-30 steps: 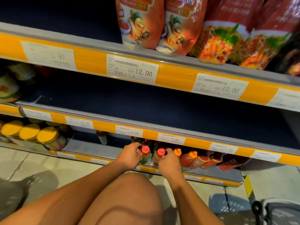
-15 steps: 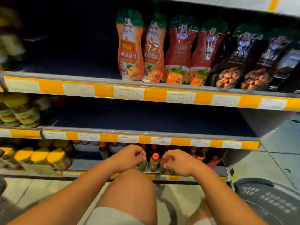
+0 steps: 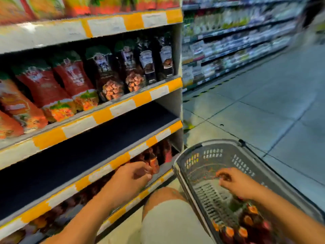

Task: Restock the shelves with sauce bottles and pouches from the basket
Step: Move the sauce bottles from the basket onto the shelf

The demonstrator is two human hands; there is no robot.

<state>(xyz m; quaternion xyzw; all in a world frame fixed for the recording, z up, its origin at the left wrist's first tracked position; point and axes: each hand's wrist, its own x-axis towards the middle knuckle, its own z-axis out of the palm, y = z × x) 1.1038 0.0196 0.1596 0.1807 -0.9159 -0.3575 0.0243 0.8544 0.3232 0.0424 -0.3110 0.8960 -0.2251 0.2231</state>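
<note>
A dark grey plastic basket (image 3: 207, 148) stands on the floor at my right, with several orange-capped sauce bottles (image 3: 246, 224) lying in its near end. My right hand (image 3: 235, 182) hovers over the basket's inside, fingers loosely curled and holding nothing. My left hand (image 3: 130, 178) hangs in front of the bottom shelf's edge, fingers relaxed and empty, just short of the red sauce bottles (image 3: 154, 162) standing on that shelf. Red and dark sauce pouches (image 3: 73, 80) fill the shelf higher up. The frame is blurred by motion.
The dark shelf (image 3: 98, 148) between the pouches and the bottles has nothing on it. My knee (image 3: 167, 205) is between shelf and basket. Tiled floor (image 3: 263, 106) stretches right to another aisle of stocked shelves (image 3: 219, 50).
Both hands let go of the bottles on the bottom shelf. My view swung right; my right hand moved over the basket and my left hand drew back from the shelf.
</note>
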